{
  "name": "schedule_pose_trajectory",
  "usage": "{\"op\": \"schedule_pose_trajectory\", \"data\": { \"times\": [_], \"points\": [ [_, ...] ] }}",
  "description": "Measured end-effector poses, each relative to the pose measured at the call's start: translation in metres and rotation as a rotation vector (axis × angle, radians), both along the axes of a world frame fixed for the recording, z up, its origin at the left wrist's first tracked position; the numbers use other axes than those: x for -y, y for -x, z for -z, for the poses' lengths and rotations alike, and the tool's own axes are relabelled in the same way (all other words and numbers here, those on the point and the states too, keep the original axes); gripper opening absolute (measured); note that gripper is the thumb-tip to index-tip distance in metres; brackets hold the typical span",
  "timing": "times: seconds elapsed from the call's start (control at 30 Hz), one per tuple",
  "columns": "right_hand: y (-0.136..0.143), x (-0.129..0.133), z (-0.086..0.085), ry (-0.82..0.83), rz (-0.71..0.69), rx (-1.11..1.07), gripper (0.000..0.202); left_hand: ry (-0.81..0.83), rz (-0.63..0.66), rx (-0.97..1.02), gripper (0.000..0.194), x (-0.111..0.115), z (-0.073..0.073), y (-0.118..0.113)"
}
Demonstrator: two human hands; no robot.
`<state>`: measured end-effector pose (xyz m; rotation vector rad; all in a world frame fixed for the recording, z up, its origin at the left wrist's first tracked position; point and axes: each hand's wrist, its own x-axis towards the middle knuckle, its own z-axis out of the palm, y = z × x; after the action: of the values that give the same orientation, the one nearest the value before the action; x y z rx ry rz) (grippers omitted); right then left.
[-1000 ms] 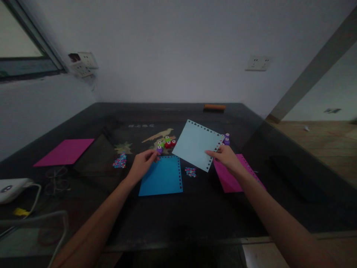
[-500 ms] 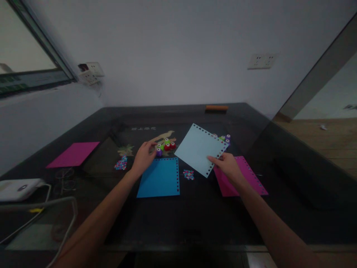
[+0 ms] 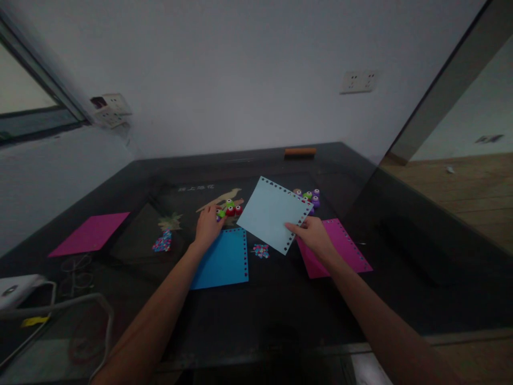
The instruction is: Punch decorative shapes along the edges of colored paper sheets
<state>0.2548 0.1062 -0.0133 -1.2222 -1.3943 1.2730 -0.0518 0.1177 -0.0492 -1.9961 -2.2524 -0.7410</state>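
Note:
Between thumb and fingers, my right hand (image 3: 310,233) pinches the edge of a pale blue sheet (image 3: 270,214) with shapes punched along two edges, tilted above the table. My left hand (image 3: 210,223) is at the small round punches (image 3: 230,210) in green, red and purple, its fingers curved over a purple one. A blue sheet (image 3: 226,259) with punched edges lies below that hand. Under my right wrist is a pink punched sheet (image 3: 344,248). Small coloured cut-outs (image 3: 261,251) lie between the two sheets. More punches (image 3: 315,200) stand behind the pale sheet.
On the dark table (image 3: 280,310), another pink sheet (image 3: 90,233) and a pile of cut-outs (image 3: 162,241) lie at left. A white device (image 3: 18,289) with cables is at the left edge. An orange-brown bar (image 3: 300,152) lies at the back.
The view has shifted, so most things appear further left. My left hand has moved further over the purple punch. The pale sheet stays in my right hand.

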Motion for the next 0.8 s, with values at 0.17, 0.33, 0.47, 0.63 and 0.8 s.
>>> {"op": "schedule_pose_trajectory", "data": {
  "times": [0.17, 0.33, 0.47, 0.63, 0.8],
  "points": [
    [0.000, 0.000, 0.000, 0.008, 0.006, -0.004, 0.016, -0.040, 0.045, -0.005, 0.034, -0.004, 0.006, 0.007],
    [0.000, -0.001, 0.003, 0.018, 0.004, -0.014, 0.018, -0.071, 0.080, -0.029, 0.042, -0.003, 0.001, 0.003],
    [0.000, -0.002, 0.006, -0.001, -0.008, -0.053, 0.018, -0.087, 0.086, -0.063, 0.038, 0.000, -0.006, -0.006],
    [0.000, -0.002, 0.009, 0.005, -0.031, -0.038, 0.021, -0.062, 0.094, -0.095, 0.031, 0.000, -0.007, -0.013],
    [0.000, 0.002, 0.005, 0.024, -0.053, -0.087, 0.026, -0.050, 0.082, -0.099, 0.025, -0.002, -0.007, -0.013]
  ]
}}
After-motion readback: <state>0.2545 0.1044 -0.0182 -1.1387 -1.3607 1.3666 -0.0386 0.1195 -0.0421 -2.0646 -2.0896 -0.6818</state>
